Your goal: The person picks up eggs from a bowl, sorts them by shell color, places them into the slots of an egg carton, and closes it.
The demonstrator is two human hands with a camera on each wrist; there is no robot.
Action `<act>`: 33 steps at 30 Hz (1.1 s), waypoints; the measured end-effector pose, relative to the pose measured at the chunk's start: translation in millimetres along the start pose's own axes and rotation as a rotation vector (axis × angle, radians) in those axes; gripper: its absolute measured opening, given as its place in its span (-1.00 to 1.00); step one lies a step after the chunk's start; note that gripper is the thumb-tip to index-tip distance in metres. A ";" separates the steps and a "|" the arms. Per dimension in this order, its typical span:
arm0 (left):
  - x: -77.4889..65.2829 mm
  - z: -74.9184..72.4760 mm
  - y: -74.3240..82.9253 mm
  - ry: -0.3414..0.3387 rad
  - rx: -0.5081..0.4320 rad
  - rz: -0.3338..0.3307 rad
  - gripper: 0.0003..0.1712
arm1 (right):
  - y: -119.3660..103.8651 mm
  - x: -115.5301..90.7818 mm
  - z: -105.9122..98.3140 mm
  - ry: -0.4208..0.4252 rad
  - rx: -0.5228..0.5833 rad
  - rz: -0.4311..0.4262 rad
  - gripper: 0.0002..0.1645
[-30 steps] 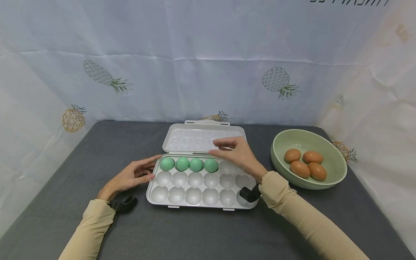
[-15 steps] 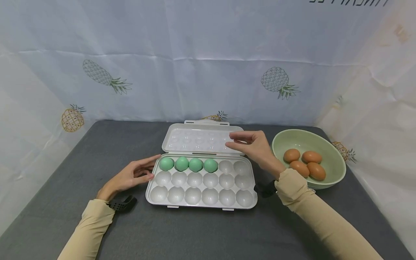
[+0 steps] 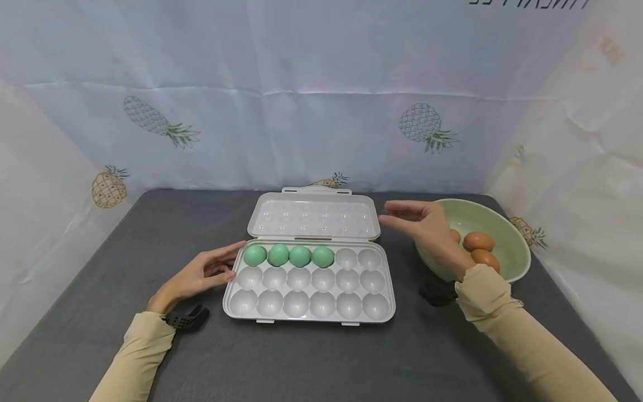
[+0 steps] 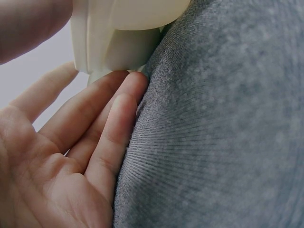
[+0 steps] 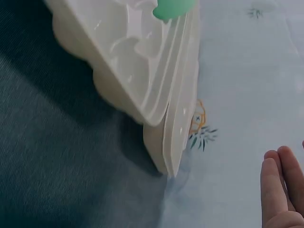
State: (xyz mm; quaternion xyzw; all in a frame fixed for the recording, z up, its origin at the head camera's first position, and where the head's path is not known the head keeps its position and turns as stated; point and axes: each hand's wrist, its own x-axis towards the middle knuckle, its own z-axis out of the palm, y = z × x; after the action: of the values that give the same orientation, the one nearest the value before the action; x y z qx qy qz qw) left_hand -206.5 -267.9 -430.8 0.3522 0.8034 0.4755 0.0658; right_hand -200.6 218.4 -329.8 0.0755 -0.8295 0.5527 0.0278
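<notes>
A white plastic egg tray (image 3: 310,290) lies with its lid (image 3: 313,218) folded back. Several green eggs (image 3: 300,256) fill the left part of its back row; the other cups hold nothing. My left hand (image 3: 193,276) rests at the tray's left side, fingers nearly straight, thumb by the rim; in the left wrist view its fingertips (image 4: 137,80) meet the tray's underside. Over the left part of a green bowl (image 3: 519,268) is my right hand (image 3: 427,229), holding nothing, thumb and fingers extended and apart. Brown eggs (image 3: 479,241) show in the bowl, partly hidden by that hand.
A dark grey cloth (image 3: 281,357) covers the table. A pale curtain (image 3: 311,128) printed with pineapples hangs close behind the tray and bowl and along both sides. The bowl stands near the table's right back corner.
My right hand has moved right, from above the tray and lid to the bowl, where it now covers some brown eggs. The left hand and the green eggs have stayed put.
</notes>
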 end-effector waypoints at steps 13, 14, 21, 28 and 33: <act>-0.7 -0.7 -1.8 -0.008 -0.021 0.007 -0.26 | 13.1 -14.6 -29.3 0.024 0.030 0.022 -0.42; -0.6 -0.7 -1.7 -0.008 -0.023 0.009 -0.25 | 13.7 -16.0 -31.8 0.022 0.020 0.028 -0.42; 0.0 -0.7 -1.5 -0.010 -0.021 0.018 -0.26 | 18.0 -22.2 -45.4 0.043 -0.056 0.033 -0.44; 0.0 -0.7 -0.1 -0.008 -0.016 0.011 -0.26 | 26.7 -27.2 -55.8 0.102 -0.084 0.015 -0.42; 0.1 0.3 0.8 -0.006 -0.015 0.008 -0.26 | 35.1 -31.6 -66.3 0.112 -0.054 0.018 -0.44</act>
State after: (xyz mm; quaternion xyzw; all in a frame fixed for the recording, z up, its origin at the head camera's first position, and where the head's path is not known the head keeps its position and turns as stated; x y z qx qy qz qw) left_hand -206.1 -267.4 -430.3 0.3561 0.7984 0.4806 0.0690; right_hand -177.4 295.7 -340.2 0.0360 -0.8419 0.5336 0.0714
